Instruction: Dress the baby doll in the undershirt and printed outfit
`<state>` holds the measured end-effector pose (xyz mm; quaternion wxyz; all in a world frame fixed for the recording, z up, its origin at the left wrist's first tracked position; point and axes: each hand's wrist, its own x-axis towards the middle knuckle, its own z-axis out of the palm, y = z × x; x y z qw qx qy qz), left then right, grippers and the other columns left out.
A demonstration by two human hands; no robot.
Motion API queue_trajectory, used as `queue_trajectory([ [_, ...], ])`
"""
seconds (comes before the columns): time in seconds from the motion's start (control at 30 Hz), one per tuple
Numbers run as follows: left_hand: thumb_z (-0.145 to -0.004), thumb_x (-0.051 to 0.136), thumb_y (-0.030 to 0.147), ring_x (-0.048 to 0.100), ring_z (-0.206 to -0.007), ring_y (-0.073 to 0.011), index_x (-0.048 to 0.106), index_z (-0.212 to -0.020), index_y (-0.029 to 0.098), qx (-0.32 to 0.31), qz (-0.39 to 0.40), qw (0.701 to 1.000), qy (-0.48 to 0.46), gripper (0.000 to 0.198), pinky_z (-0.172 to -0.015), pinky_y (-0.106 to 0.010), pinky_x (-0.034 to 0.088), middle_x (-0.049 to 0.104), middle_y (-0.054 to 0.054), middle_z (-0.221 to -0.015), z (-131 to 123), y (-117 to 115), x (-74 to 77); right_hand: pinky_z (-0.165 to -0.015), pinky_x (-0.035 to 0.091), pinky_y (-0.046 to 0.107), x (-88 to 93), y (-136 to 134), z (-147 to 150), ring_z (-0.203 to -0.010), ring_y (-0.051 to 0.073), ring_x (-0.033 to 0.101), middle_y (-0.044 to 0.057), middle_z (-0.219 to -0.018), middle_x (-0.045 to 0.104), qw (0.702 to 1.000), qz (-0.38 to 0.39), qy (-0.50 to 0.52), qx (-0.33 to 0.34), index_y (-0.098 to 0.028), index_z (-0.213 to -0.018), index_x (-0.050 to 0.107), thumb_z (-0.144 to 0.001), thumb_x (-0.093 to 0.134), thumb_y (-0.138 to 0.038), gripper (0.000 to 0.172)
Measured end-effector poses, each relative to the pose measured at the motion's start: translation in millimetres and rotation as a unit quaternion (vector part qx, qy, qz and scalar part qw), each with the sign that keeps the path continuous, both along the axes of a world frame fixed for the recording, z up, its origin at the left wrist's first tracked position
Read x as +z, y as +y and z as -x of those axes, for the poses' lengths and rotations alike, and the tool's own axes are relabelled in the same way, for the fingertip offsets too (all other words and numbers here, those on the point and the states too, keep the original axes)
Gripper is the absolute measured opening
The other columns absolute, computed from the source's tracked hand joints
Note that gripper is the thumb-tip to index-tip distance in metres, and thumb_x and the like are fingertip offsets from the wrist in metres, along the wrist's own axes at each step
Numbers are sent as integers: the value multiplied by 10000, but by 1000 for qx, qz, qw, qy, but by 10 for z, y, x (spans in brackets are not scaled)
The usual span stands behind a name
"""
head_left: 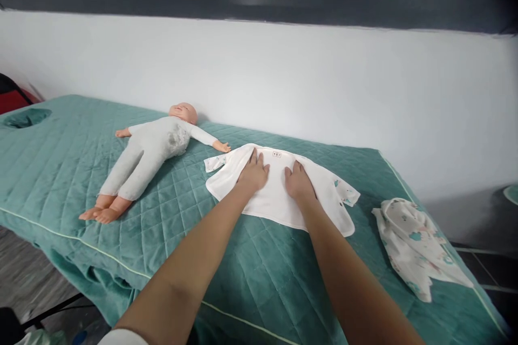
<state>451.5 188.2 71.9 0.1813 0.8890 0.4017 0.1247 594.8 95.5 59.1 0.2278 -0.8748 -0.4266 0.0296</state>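
A small white baby shirt (271, 205) lies spread out on the green quilted bed, its front opened wide and its printed sleeves out to the sides. Flat on its left half rests my left hand (254, 173), fingers stretched toward the collar. My right hand (300, 182) presses on the right half, fingers also extended near the neckline. Neither hand grips anything that I can see. A baby doll (156, 143) with a white cloth body lies on its back to the left, one hand close to the shirt's left sleeve.
A crumpled white printed garment (413, 237) lies near the right edge of the green bed cover (73, 172). Behind the bed stands a white wall (283, 75) under a dark window frame. At the far left the cover has a hole (28, 117).
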Motion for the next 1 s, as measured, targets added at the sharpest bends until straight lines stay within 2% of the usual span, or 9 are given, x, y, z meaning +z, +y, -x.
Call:
queue_trajectory([
  [0.2,-1013,320,488,249,-1545,-279,450,-1502,130,-71,-71,995,-24,620,-1261,-497,248,331,-130,-1636,664,-693,9,-1222,249,508,1,-6,-4,-1478,359,350,319,-1529,405,999,0,-28,19,83,-1498,337,-1003,254,-344,659],
  [0.3,-1023,340,397,359,-1496,-222,578,-1395,203,-94,-89,987,-93,482,-1250,-439,301,467,-58,-1569,1039,-802,47,-1210,268,537,27,-29,31,-1466,356,371,317,-1519,423,998,3,-47,43,79,-1484,375,-1000,238,-301,630],
  [0.37,-1015,351,318,463,-1412,-220,644,-1311,233,-12,-99,985,-139,425,-1199,-422,378,579,-48,-1466,1264,-698,80,-1217,268,524,45,-57,69,-1480,337,353,282,-1542,415,996,6,-60,69,48,-1473,422,-998,257,-297,609],
  [0.47,-990,386,292,590,-1211,-297,676,-1277,224,188,-84,970,-131,413,-1043,-485,484,688,-107,-1262,1506,-408,95,-1239,239,493,68,-109,140,-1517,318,280,250,-1586,363,985,29,-99,138,33,-1466,450,-1008,289,-334,608],
  [0.53,-982,423,335,593,-1176,-337,643,-1335,248,242,-65,963,-105,425,-990,-527,486,700,-118,-1229,1576,-234,81,-1247,216,486,83,-140,187,-1530,327,241,254,-1604,322,976,53,-128,170,44,-1483,426,-1023,289,-369,633],
  [0.67,-987,441,418,523,-1302,-339,519,-1457,326,180,-39,980,-79,486,-1047,-579,422,662,-89,-1351,1561,-41,46,-1252,199,469,123,-173,254,-1539,330,210,226,-1635,270,974,91,-136,156,15,-1528,374,-1039,292,-411,654],
  [0.77,-995,419,435,435,-1415,-314,471,-1492,313,131,-21,989,-67,514,-1108,-597,368,622,-86,-1418,1539,76,30,-1253,199,465,144,-180,271,-1543,315,205,204,-1644,260,976,98,-130,148,-10,-1542,364,-1043,292,-428,654],
  [0.9,-999,391,437,314,-1504,-311,428,-1519,261,153,-23,984,-90,550,-1128,-611,365,482,-95,-1554,1559,279,1,-1256,200,450,121,-187,258,-1540,305,217,195,-1641,276,979,77,-118,149,-18,-1533,385,-1043,290,-433,649],
  [1.0,-1004,368,410,336,-1491,-316,441,-1507,238,180,-33,979,-87,537,-1144,-604,360,469,-90,-1563,1574,413,-24,-1252,214,462,96,-200,234,-1536,303,233,197,-1629,307,981,55,-107,153,-24,-1514,417,-1037,306,-420,630],
])
